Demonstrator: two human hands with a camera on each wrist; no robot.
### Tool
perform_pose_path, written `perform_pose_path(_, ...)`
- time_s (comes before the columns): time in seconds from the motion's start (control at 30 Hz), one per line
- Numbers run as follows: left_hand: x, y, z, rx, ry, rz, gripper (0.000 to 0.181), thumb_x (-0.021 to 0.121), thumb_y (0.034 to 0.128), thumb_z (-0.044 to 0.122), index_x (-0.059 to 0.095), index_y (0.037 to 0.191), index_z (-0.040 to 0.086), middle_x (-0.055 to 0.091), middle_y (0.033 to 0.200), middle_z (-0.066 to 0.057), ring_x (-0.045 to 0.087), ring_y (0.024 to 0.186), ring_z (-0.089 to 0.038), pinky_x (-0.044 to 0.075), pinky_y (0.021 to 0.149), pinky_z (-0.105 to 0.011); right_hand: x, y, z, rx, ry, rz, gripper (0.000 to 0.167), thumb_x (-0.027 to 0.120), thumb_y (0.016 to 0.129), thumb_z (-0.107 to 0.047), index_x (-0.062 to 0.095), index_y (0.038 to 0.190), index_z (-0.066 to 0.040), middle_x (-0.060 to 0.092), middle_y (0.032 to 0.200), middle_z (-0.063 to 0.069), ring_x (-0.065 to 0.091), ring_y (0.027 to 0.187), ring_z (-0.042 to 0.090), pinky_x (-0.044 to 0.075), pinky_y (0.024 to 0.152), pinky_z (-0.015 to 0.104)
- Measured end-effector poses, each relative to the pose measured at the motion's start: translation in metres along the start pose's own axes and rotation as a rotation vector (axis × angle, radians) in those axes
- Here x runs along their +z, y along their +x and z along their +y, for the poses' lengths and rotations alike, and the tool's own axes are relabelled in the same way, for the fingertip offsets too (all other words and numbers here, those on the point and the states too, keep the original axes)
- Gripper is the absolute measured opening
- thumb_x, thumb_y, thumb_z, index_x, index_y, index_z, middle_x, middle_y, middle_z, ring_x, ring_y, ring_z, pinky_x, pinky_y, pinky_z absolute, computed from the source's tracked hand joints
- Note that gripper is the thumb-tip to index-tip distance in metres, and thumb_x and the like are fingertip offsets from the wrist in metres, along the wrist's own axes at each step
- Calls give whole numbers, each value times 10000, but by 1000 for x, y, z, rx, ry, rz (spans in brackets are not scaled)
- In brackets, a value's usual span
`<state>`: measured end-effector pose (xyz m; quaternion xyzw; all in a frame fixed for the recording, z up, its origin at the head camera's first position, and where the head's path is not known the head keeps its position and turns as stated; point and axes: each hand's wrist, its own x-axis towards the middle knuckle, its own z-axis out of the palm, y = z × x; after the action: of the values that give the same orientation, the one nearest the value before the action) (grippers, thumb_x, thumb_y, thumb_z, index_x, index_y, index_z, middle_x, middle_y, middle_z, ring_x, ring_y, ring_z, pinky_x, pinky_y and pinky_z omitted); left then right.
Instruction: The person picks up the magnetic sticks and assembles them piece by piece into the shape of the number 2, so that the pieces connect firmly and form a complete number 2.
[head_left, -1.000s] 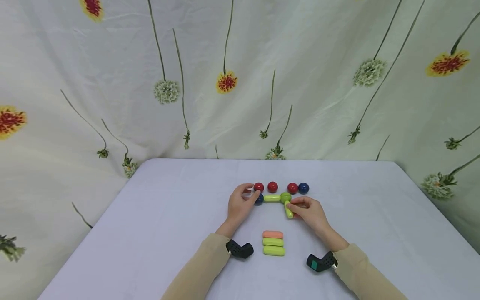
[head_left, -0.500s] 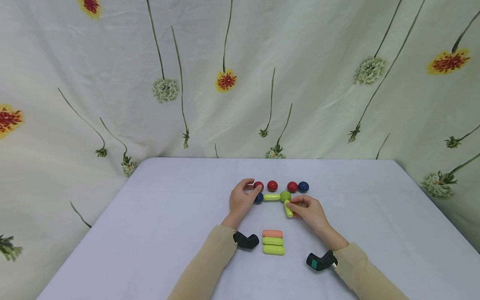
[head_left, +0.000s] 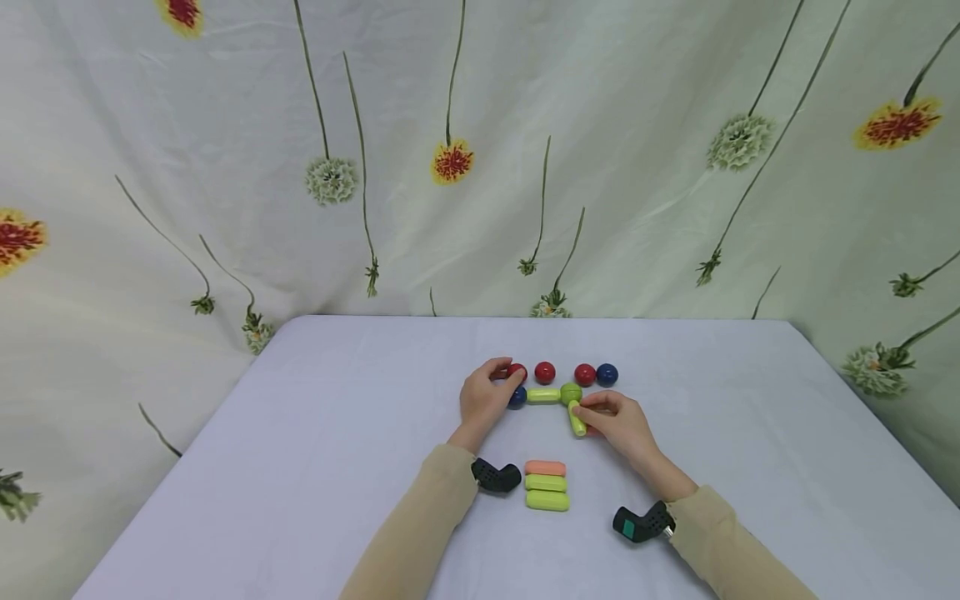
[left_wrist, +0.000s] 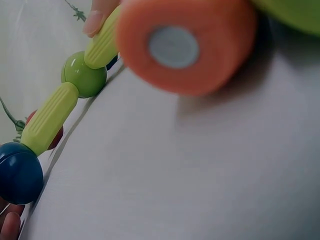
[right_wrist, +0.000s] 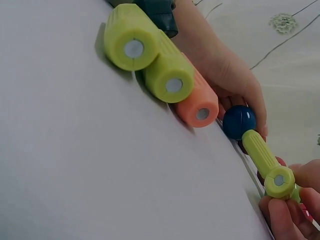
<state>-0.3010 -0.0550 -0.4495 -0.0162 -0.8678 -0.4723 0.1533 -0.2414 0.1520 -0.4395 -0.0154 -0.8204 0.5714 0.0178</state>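
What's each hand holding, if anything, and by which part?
Right hand: a yellow-green rod, pinched by its sides, between green ball and free end. Left hand: beside the blue ball; whether it grips anything is unclear.

tons of room at the table's [head_left: 360,383] far left and far right, but balls [head_left: 544,372] block far-middle, sticks [head_left: 546,482] near-middle

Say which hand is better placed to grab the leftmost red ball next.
Left hand, probably: it is at that red ball; the right hand, farther off, pinches a green rod.
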Motion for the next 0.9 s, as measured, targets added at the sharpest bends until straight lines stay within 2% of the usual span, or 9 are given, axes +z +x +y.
perform_pose_path(0.33,0,2,0,-11,2,2,334,679,855,353,684,1115,144,675,980,-31,592,921,-179,447,845,-376,0,1,0,11,49,-5,309,732,822,-211,636,1015,11,650,948,75,594,786,123,528,659,236)
perform_pose_path(0.43,0,3,-3,-7,-41,22,338,683,852,360,687,1106,137,675,984,-22,594,911,-167,454,840,-360,0,1,0,12,54,-2,302,733,821,-205,638,1009,11,651,935,71,594,777,121,529,655,237)
perform_pose_path(0.57,0,3,-6,11,-147,63,344,690,852,345,684,1104,111,670,1005,-26,598,907,-166,482,804,-330,0,2,1,16,57,5,291,734,818,-195,641,1006,7,652,927,68,593,770,119,528,651,234)
perform_pose_path(0.73,-3,0,-8,17,-243,117,340,699,849,321,683,1099,91,663,1012,-30,595,886,-162,494,741,-285,3,3,0,26,67,6,282,733,817,-181,640,1009,3,649,928,75,594,772,120,529,654,237)
perform_pose_path(0.9,-6,-5,-5,29,-313,155,350,705,848,278,670,1104,42,656,1023,-68,598,875,-187,487,748,-285,3,1,-2,25,50,17,288,730,822,-200,637,1007,-1,649,944,81,593,781,121,530,656,242)
